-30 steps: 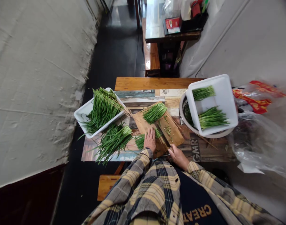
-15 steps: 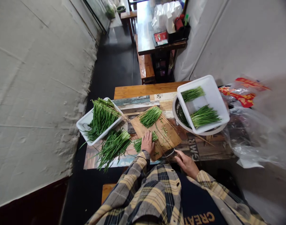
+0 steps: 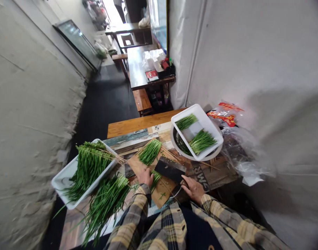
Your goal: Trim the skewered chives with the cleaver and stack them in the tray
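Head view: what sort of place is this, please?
Probably a small eatery, used here for food prep: a second wooden table with a bench, a condiment holder on it, a white tray of chives.

Chive-heaped tray (image 3: 62,179), plastic bag (image 3: 241,154), bench (image 3: 142,99)

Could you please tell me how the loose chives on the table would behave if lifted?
The loose chives would probably droop: the stalks are long and thin. They lie fanned out and unbound, so they would likely scatter. Thin leaves, so probably light.
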Motion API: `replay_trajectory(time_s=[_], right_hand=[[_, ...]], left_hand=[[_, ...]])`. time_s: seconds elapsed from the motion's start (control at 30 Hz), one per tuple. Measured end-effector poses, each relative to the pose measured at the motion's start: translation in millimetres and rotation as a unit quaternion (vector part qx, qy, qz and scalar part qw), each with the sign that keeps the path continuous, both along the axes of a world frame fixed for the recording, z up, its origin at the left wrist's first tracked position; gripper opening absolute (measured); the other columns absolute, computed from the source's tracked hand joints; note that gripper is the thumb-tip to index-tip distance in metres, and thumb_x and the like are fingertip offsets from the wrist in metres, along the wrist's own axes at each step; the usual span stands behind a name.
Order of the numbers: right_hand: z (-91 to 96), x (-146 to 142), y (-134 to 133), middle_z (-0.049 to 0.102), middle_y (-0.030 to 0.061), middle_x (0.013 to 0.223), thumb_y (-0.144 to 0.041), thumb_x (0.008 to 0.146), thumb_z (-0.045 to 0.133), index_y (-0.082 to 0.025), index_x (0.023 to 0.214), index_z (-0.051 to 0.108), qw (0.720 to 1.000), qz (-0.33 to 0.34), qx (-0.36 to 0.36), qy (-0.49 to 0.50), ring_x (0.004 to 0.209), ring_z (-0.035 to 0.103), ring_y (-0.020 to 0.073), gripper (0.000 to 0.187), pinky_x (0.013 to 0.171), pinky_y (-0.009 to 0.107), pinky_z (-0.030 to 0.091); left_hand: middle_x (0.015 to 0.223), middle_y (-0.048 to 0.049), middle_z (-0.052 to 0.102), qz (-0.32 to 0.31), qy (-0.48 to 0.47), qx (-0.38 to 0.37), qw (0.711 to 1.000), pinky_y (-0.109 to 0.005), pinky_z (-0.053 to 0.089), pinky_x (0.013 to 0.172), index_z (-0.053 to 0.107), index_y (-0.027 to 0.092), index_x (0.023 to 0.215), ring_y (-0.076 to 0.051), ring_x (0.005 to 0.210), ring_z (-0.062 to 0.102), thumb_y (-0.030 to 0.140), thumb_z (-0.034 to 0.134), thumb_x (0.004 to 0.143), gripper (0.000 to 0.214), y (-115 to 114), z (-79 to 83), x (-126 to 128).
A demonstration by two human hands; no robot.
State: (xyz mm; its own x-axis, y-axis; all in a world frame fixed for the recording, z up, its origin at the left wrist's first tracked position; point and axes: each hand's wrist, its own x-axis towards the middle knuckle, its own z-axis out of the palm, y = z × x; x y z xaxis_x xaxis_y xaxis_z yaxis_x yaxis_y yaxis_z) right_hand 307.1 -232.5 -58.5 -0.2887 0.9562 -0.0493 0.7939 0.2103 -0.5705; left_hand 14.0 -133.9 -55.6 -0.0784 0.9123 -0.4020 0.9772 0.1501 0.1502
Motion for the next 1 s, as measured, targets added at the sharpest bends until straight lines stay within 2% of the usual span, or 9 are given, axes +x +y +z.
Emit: replay_trajectory(time_s=[0.2, 0.3, 0.4, 0.53, 0.67, 0.83, 1.0], right_hand=[[-5.5, 5.9, 1.4, 0.061, 0.0098, 0.103, -0.022, 0.087, 0.046, -0.019, 0.131, 0.043, 0.999, 0.017, -0.027, 0.012, 0.097, 0.058, 0.02, 0.044, 0.084, 0.035, 0.05], [3.0, 9.9, 3.7, 0.06, 0.0113, 0.102, -0.022, 0.085, 0.048, -0.017, 0.125, 0.049, 0.999, 0.016, -0.028, -0.01, 0.096, 0.057, 0.0221, 0.04, 0.083, 0.037, 0.05], [16.6, 7.7, 5.7, 0.06, 0.0127, 0.104, -0.024, 0.089, 0.043, -0.016, 0.122, 0.051, 1.0, 0.021, -0.022, -0.006, 0.1, 0.056, 0.023, 0.035, 0.085, 0.038, 0.047], [27.9, -14.7, 9.4, 0.062, 0.0082, 0.1, -0.028, 0.093, 0.037, -0.02, 0.113, 0.057, 0.992, 0.091, -0.085, 0.021, 0.094, 0.058, 0.0175, 0.03, 0.085, 0.031, 0.045], [26.3, -48.8, 10.8, 0.065, 0.0045, 0.092, -0.036, 0.091, 0.043, -0.021, 0.098, 0.062, 0.975, 0.14, -0.165, -0.048, 0.086, 0.061, 0.0152, 0.025, 0.076, 0.025, 0.044], [18.5, -81.1, 10.4, 0.067, 0.0045, 0.086, -0.032, 0.087, 0.049, -0.02, 0.087, 0.061, 0.974, 0.128, -0.163, -0.087, 0.082, 0.061, 0.0161, 0.017, 0.068, 0.023, 0.041], [13.7, -93.4, 4.1, 0.065, 0.0092, 0.089, -0.02, 0.087, 0.045, -0.016, 0.086, 0.06, 0.975, 0.101, -0.155, -0.125, 0.082, 0.06, 0.0175, 0.015, 0.068, 0.026, 0.038]], left_hand=[[0.079, -0.001, 0.054, 0.01, -0.128, 0.029, 0.991, -0.029, 0.04, 0.07, 0.053, 0.019, 0.07, -0.016, 0.076, 0.052, 0.022, 0.057, 0.07, 0.006, 0.8, -9.0, -13.5], [0.069, 0.0012, 0.052, 0.0, -0.172, 0.024, 0.985, -0.027, 0.041, 0.067, 0.052, 0.018, 0.066, -0.015, 0.071, 0.051, 0.021, 0.054, 0.071, 0.005, -1.5, -11.1, -16.8], [0.066, 0.0014, 0.052, 0.022, -0.195, 0.017, 0.98, -0.026, 0.042, 0.065, 0.054, 0.018, 0.067, -0.014, 0.068, 0.051, 0.021, 0.053, 0.071, 0.006, -8.3, -15.8, -16.1], [0.069, 0.0011, 0.055, 0.064, -0.21, 0.011, 0.976, -0.026, 0.042, 0.066, 0.058, 0.017, 0.074, -0.014, 0.068, 0.051, 0.019, 0.054, 0.07, 0.006, -18.1, -23.1, -13.8], [0.067, 0.0016, 0.055, 0.087, -0.224, 0.015, 0.971, -0.026, 0.042, 0.066, 0.059, 0.016, 0.073, -0.013, 0.067, 0.05, 0.016, 0.056, 0.068, 0.006, -21.8, -20.0, -10.7], [0.064, 0.0029, 0.054, 0.096, -0.255, 0.021, 0.962, -0.026, 0.041, 0.065, 0.06, 0.016, 0.072, -0.012, 0.065, 0.05, 0.015, 0.057, 0.066, 0.006, -23.0, -15.0, -7.3], [0.059, 0.0044, 0.049, 0.107, -0.278, 0.023, 0.954, -0.024, 0.039, 0.062, 0.057, 0.016, 0.067, -0.011, 0.061, 0.047, 0.015, 0.057, 0.066, 0.002, -29.1, -19.3, -8.9]])
